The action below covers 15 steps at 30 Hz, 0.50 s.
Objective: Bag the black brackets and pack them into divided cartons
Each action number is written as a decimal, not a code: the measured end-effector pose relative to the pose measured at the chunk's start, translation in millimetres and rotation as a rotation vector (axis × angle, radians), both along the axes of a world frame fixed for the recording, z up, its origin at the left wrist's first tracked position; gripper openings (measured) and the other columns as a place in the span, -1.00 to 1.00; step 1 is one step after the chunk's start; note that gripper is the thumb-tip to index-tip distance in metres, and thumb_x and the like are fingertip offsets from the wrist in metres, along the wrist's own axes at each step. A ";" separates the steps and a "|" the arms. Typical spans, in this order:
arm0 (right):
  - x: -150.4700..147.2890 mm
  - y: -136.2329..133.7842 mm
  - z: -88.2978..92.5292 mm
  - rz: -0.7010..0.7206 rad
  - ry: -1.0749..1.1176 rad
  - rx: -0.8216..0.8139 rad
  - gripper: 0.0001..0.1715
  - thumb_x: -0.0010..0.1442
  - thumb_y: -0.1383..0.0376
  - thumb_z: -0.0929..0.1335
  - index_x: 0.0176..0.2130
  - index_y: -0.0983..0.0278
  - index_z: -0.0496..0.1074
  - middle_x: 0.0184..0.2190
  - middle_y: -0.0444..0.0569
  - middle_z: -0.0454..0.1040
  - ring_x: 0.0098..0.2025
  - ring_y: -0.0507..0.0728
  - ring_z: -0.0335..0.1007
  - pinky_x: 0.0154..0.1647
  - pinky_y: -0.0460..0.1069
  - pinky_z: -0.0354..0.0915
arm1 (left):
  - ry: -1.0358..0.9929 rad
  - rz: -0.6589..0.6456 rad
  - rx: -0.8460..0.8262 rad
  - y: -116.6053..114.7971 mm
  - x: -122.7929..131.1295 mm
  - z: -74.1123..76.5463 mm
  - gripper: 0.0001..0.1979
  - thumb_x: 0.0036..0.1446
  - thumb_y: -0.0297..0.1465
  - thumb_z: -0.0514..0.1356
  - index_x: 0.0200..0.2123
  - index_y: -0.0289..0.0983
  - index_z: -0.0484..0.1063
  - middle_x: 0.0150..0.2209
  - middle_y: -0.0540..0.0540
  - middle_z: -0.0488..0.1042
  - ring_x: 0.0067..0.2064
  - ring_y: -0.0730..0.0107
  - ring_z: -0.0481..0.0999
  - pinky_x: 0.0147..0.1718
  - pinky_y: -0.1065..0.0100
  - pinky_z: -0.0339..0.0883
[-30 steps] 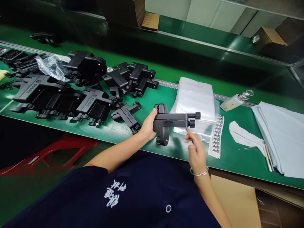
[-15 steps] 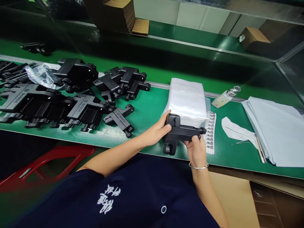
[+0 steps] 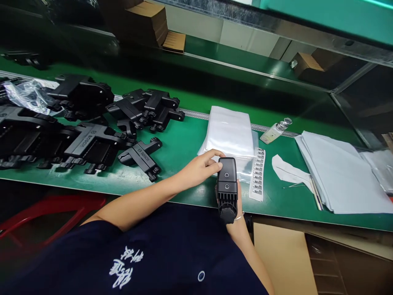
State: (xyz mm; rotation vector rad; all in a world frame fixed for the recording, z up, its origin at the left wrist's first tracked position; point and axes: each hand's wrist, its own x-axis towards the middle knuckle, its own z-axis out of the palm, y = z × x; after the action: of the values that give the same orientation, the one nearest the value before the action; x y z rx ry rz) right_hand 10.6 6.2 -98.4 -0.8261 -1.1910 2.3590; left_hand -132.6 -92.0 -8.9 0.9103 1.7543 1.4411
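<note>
A black plastic clamp bracket is held up end-on before my chest, showing two screws and a ribbed round knob at its lower end. My left hand grips its upper left edge with thumb and forefinger. My right hand holds it from behind on the right; the bracket hides most of those fingers. Just beyond lies a stack of clear plastic bags, with a sheet of barcode labels beside it. A single similar bracket marked BOSCH rests on the green bench to the left.
Several more black brackets are heaped at the left, near a crumpled clear bag. On the right are a small bottle, a white cloth piece and pale folded sheets. A red chair stands below the bench.
The bracket in my hands has turned from side-on to end-on, its knob now pointing down toward me. My right hand has gone behind it. The view has shifted slightly right.
</note>
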 end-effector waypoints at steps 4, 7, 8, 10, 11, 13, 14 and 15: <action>-0.9 7.8 -3.3 -0.092 0.029 -0.014 -0.43 0.07 -0.18 0.34 -0.12 0.15 0.50 -0.25 -0.07 0.57 -0.18 0.16 0.49 -0.07 0.10 0.42 | 0.080 -0.179 0.056 -14.4 -4.5 2.5 -0.36 0.15 -0.11 0.19 0.24 -0.21 0.16 -0.02 -0.17 0.48 -0.01 0.15 0.48 0.00 0.20 0.30; 8.5 20.0 -2.4 -0.196 0.137 0.226 -0.26 -0.10 -0.16 0.46 -0.01 0.15 0.42 -0.15 -0.04 0.53 -0.11 0.18 0.46 -0.03 0.12 0.39 | 0.110 -0.342 0.030 -34.4 -6.5 -0.7 0.00 0.02 -0.15 0.33 0.39 -0.16 -0.19 0.25 -0.25 0.25 0.18 0.03 0.36 0.14 0.14 0.21; 12.9 24.2 -1.5 -0.198 0.160 0.320 -0.20 -0.16 -0.14 0.50 0.00 0.15 0.40 -0.14 -0.04 0.51 -0.11 0.19 0.45 -0.03 0.11 0.38 | 0.107 -0.361 0.012 -40.6 -6.9 -2.5 0.02 0.02 -0.18 0.33 0.39 -0.15 -0.22 0.25 -0.25 0.24 0.18 0.02 0.36 0.14 0.13 0.21; 20.6 30.8 1.8 -0.166 0.185 0.466 -0.17 -0.20 -0.10 0.54 0.02 0.14 0.39 -0.14 -0.04 0.50 -0.11 0.19 0.45 -0.02 0.10 0.37 | 0.087 -0.349 0.001 -50.4 -7.4 -6.7 -0.02 0.03 -0.22 0.33 0.39 -0.14 -0.18 0.22 -0.24 0.29 0.14 0.04 0.40 0.14 0.11 0.23; 23.0 32.9 4.4 -0.140 0.187 0.506 -0.17 -0.19 -0.09 0.54 0.03 0.14 0.39 -0.13 -0.04 0.49 -0.10 0.19 0.45 -0.01 0.10 0.36 | 0.061 -0.326 0.006 -53.7 -7.4 -8.9 -0.01 0.02 -0.23 0.33 0.38 -0.14 -0.17 0.17 -0.23 0.34 0.10 0.06 0.43 0.13 0.10 0.24; 24.3 34.6 11.7 -0.065 0.164 0.512 -0.14 -0.14 -0.11 0.53 0.08 0.17 0.38 -0.09 -0.01 0.49 -0.06 0.20 0.45 0.01 0.10 0.37 | -0.066 -0.261 0.043 -57.4 -7.2 -14.1 0.05 0.00 -0.21 0.36 0.39 -0.13 -0.23 0.05 -0.19 0.44 0.01 0.10 0.49 0.08 0.10 0.29; 23.2 34.4 16.2 -0.020 0.142 0.485 -0.12 -0.12 -0.14 0.50 0.10 0.19 0.37 -0.07 0.02 0.49 -0.06 0.21 0.45 -0.01 0.10 0.39 | -0.171 -0.219 0.080 -58.0 -7.0 -17.4 0.08 -0.02 -0.18 0.37 0.39 -0.11 -0.26 -0.01 -0.16 0.47 -0.04 0.12 0.52 0.03 0.11 0.33; 21.4 33.6 20.8 0.027 0.119 0.450 -0.11 -0.11 -0.18 0.48 0.09 0.20 0.38 -0.06 0.04 0.49 -0.06 0.23 0.46 -0.06 0.11 0.42 | -0.299 -0.171 0.117 -58.1 -6.8 -21.5 0.09 -0.04 -0.14 0.38 0.39 -0.09 -0.24 -0.06 -0.14 0.50 -0.08 0.14 0.53 -0.03 0.14 0.37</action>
State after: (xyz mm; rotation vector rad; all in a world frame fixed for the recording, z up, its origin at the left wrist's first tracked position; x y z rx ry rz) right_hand 32.0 39.7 -77.6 -0.5119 -1.6008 2.0052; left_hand -139.4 -150.2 -30.4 0.8334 1.3538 1.4926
